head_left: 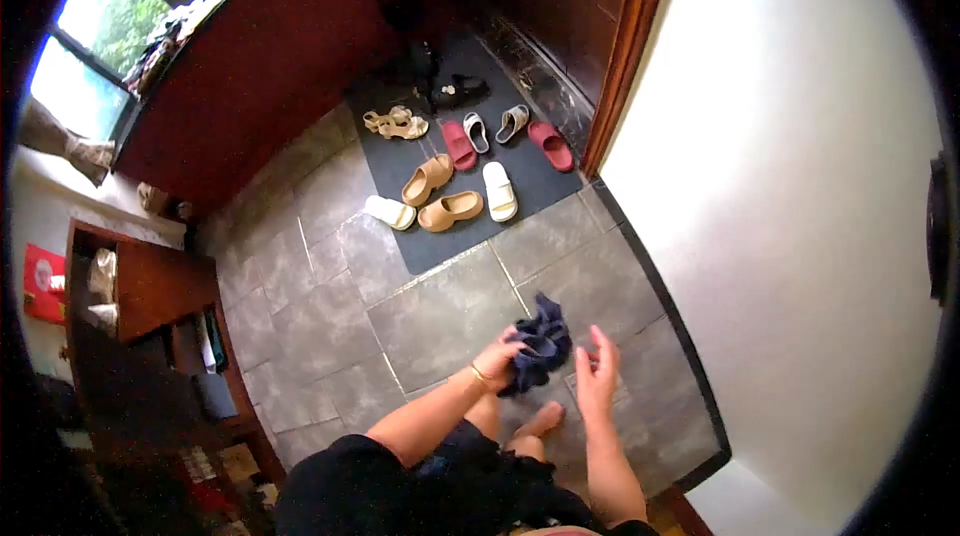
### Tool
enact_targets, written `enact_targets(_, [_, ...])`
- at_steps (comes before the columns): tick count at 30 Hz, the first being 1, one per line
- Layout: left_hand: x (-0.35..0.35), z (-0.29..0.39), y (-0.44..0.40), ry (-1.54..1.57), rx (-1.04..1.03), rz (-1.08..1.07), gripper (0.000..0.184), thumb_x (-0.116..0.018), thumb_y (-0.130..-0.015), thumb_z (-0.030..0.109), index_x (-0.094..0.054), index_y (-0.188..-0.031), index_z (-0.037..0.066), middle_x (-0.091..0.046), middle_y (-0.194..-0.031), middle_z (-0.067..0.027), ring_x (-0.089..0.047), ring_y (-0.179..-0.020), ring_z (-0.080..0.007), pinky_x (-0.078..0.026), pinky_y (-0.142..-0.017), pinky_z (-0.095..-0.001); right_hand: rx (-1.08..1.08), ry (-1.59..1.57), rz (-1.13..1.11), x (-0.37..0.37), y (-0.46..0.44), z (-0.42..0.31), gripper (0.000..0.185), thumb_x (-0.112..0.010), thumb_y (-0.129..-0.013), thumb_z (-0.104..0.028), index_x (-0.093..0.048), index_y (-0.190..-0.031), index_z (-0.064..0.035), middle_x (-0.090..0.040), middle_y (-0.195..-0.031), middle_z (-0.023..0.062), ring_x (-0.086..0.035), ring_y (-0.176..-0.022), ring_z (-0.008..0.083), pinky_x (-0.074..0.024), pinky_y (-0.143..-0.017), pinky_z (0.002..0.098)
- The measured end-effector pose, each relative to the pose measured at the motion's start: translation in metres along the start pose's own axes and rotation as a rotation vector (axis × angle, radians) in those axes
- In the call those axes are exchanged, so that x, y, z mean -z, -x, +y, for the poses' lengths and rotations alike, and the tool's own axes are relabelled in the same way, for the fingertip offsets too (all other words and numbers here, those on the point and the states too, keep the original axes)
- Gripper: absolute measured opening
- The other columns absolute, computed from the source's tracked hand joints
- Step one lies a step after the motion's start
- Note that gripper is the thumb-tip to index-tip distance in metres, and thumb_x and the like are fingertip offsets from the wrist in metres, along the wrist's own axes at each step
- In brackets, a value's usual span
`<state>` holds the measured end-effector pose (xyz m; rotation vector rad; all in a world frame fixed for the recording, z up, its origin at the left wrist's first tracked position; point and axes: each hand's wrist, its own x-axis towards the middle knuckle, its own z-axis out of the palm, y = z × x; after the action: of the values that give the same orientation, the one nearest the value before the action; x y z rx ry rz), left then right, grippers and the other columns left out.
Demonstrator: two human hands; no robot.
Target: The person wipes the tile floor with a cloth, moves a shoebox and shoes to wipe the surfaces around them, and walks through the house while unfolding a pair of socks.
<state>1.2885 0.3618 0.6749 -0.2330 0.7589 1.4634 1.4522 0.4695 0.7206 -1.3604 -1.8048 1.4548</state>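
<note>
Your black top (340, 491) fills the bottom edge, nearest the camera, with both forearms reaching forward from it. Ahead of you hangs a dark blue cloth (543, 348), bunched and crumpled, above the grey tiled floor (425, 326). Its longer axis runs away from you, leaning slightly right, with the narrower upper end pointing toward the shoe mat and the lower end toward your feet.

Your left hand (497, 360) has its fingers closed on the near left side of that cloth; a gold-coloured bracelet (481, 373) sits at the wrist. Your right hand (598, 376) is just beside the cloth on the other side, fingers raised and parted from the thumb, holding nothing you can see. Below and between them shows your bare foot (543, 421).

Farther out, the dark mat (425, 254) carries tan clogs (452, 211), white slides (500, 192), red slides (551, 146), grey slippers (513, 123) and beige sandals (402, 126). A white wall (790, 186) rises to your right. Well apart on your left stands a wooden cabinet (165, 286); beside it, a red sheet (42, 281) bears a pale mark too small to read.
</note>
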Motion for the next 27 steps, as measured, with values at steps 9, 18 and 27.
enact_targets(9, [-0.132, 0.076, 0.194, -1.455, -1.301, 0.239, 0.040, -0.073, -0.063, 0.004, -0.064, -0.101, 0.011, -0.044, -0.140, -0.0193, -0.040, -0.131, -0.0430, -0.031, -0.109, -0.0479, -0.627, -1.243, -1.022, -0.054, 0.066, -0.185, 0.078, -0.035, -0.086, -0.075, -0.039, -0.142, -0.0217, -0.044, -0.143, 0.0024, -0.044, -0.131, 0.0239, -0.0356, -0.109, 0.0459])
enact_targets(18, [-0.062, 0.086, 0.396, -1.499, -1.085, 0.556, 0.042, -0.077, -0.066, 0.023, -0.064, -0.105, 0.015, -0.040, -0.146, -0.0165, -0.030, -0.138, -0.0423, -0.023, -0.111, -0.0572, -1.029, -1.050, -1.484, -0.167, 0.162, -0.258, 0.086, -0.030, -0.083, -0.080, -0.048, -0.134, -0.0132, -0.059, -0.127, 0.0100, -0.059, -0.112, 0.0259, -0.0487, -0.097, 0.0444])
enact_targets(27, [0.044, 0.144, 0.519, -1.211, -1.299, 1.266, 0.087, -0.085, -0.063, 0.029, -0.042, -0.136, 0.006, -0.009, -0.152, -0.0343, -0.016, -0.141, -0.0487, -0.018, -0.114, -0.0525, -1.047, -0.409, -1.885, -0.380, 0.267, -0.324, 0.042, -0.054, -0.094, -0.038, -0.061, -0.118, -0.0050, -0.067, -0.109, 0.0059, -0.064, -0.092, 0.0184, -0.0519, -0.084, 0.0328])
